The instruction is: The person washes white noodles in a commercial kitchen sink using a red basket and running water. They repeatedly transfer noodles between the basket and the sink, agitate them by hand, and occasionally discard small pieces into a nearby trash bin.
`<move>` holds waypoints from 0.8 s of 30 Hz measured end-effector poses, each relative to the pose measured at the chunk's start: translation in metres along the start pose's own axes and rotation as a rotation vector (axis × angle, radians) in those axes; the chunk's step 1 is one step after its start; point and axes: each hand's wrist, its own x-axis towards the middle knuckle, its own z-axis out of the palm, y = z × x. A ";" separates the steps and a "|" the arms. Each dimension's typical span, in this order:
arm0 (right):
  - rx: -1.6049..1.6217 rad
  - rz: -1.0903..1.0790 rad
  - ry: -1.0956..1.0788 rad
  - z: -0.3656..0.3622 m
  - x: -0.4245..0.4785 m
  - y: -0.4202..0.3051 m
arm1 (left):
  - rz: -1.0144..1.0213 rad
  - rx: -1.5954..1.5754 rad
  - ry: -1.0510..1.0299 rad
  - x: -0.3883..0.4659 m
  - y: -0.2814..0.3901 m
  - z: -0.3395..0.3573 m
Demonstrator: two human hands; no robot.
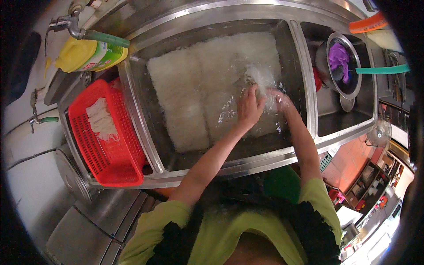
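A large steel sink basin holds water over wide pale slabs that look like dried noodles, laid side by side. My left hand is at the water in the right half, fingers pointing away from me. Close to its right, my right hand is partly hidden by splashing water. Whether either hand grips anything under the splash cannot be told. To the left, a red plastic basket sits tilted, with a small bundle of pale strands inside.
The right-hand basin holds a steel bowl with a purple cloth. A green hose reaches over it. At upper left are a tap with a green hose and a yellow plastic bottle. A steel divider separates the basins.
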 end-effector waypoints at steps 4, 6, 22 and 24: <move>-0.555 -0.507 0.223 0.067 -0.040 -0.012 | -0.253 -0.551 -0.087 0.018 -0.026 0.019; -0.326 -0.418 0.136 0.055 -0.048 -0.013 | -0.415 -1.055 -0.326 0.031 -0.029 0.007; -0.284 -0.718 0.385 0.063 -0.048 0.005 | -0.648 -1.103 -0.435 0.040 -0.055 -0.002; -0.661 -0.648 0.495 0.069 -0.051 0.005 | -0.675 -1.332 -0.429 0.039 -0.031 -0.012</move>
